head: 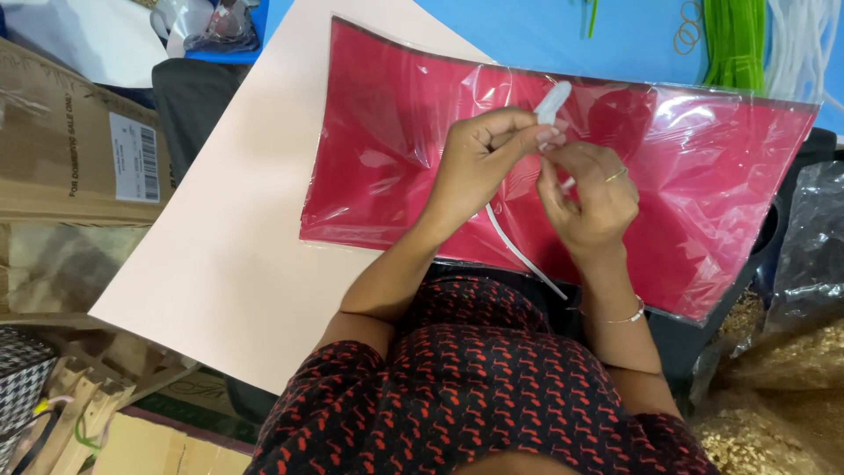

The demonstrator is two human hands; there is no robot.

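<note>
Both hands meet over the middle of a red sheet [396, 149] wrapped in clear film. The left hand [479, 158] pinches the upper end of a white strip [554, 101] between thumb and fingertips, its pale tip sticking up above the knuckles. The right hand [589, 193], with a ring on one finger and a thin bracelet [629, 315] at the wrist, is closed around the same strip just below, touching the left hand's fingertips. From between the hands the strip trails down across the red sheet toward the person's lap, ending near the sheet's near edge.

The red sheet lies on a pale pink board [229, 229], which rests on a blue surface [545, 31]. At the far right corner lie green sticks [734, 40], rubber bands [687, 31] and clear tubing [804, 44]. A cardboard box [61, 141] stands off the left edge.
</note>
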